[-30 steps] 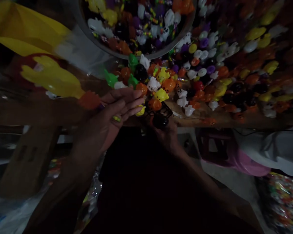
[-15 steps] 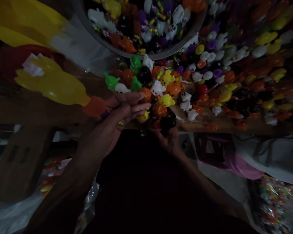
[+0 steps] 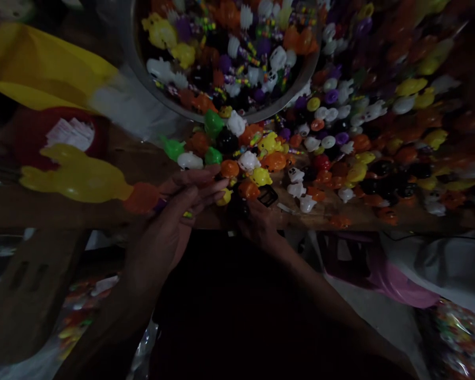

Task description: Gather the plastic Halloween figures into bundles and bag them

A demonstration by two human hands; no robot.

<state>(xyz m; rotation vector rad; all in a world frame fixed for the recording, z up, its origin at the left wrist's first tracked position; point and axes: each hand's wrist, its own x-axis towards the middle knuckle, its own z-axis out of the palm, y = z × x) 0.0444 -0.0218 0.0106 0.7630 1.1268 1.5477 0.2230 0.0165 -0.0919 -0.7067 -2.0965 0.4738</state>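
Observation:
My left hand (image 3: 170,211) is closed around the purple end of a string of plastic toy pieces. From it a yellow piece (image 3: 83,177) and an orange piece (image 3: 142,198) stick out to the left. A few small beads show below my fingers. My right hand (image 3: 261,224) is low at the table edge, fingers curled on a dark, rounded black toy piece (image 3: 238,208), its outline hard to see. Close to the fingertips lie an orange pumpkin piece (image 3: 248,189), a yellow piece (image 3: 224,198) and a square black frame-like piece (image 3: 268,196).
A metal basin (image 3: 261,113) full of toy pieces and beads stands behind. Heaps of loose pieces (image 3: 356,171) cover the right side. At left are a red bowl (image 3: 27,145) with paper slips and a yellow sheet-like thing (image 3: 59,63). A wooden stool (image 3: 31,295) stands below.
The view has tilted, so the table sits lower in the picture. My right hand has moved left with the black piece, uncovering the square black piece. My left hand keeps its hold.

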